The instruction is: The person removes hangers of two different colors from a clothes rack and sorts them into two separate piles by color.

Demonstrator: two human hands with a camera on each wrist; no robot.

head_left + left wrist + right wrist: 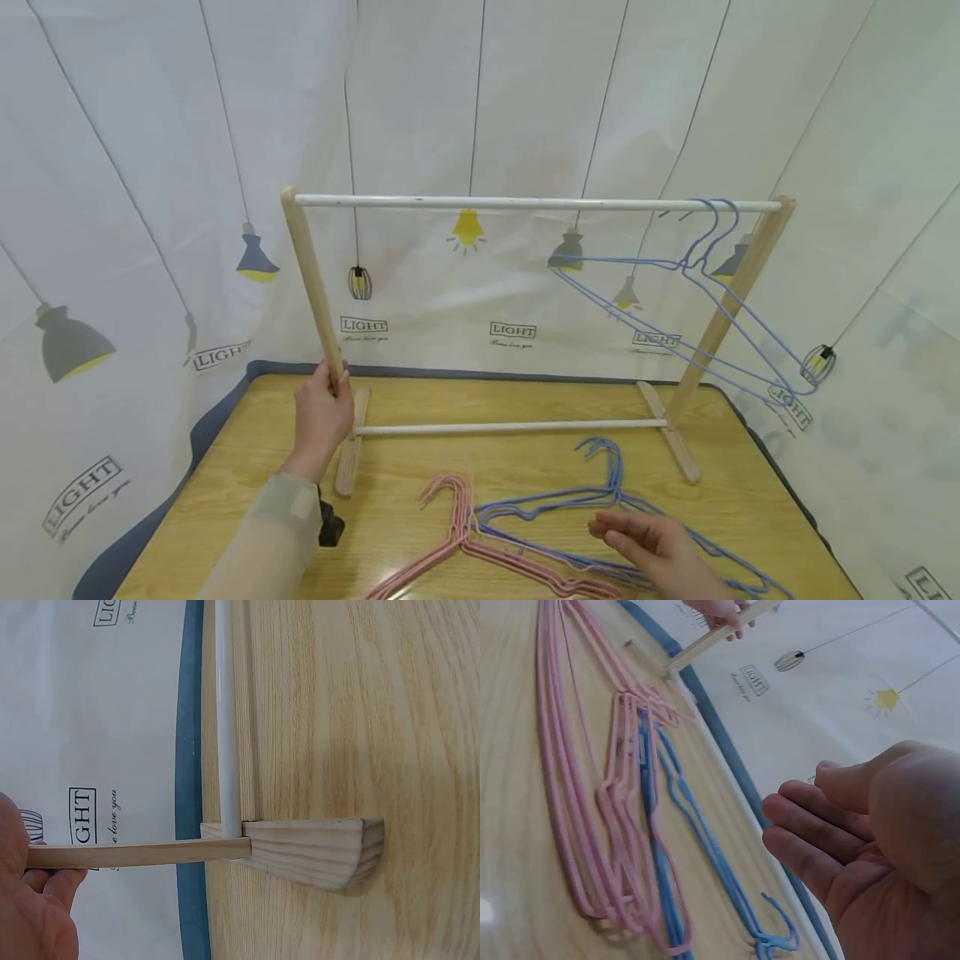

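Observation:
My left hand (324, 410) grips the left wooden post (313, 287) of a small garment rack, low down near its foot; the left wrist view shows fingers and thumb around the post (135, 855). Over the blue hangers on the table hovers my right hand (648, 546), its fingers loosely bent and holding nothing. Two blue hangers (693, 275) hang from the right end of the rack's white top bar (487, 202). Below, several pink hangers (459, 542) lie in a stack, overlapping a set of blue hangers (617, 492) beside them.
The rack's lower white bar (510, 427) joins two wooden feet, the right foot (678, 446) standing on the wood-grain table (225, 500). Behind it hangs a pale curtain (420, 100) printed with lamps. A black device (331, 525) is at my left wrist.

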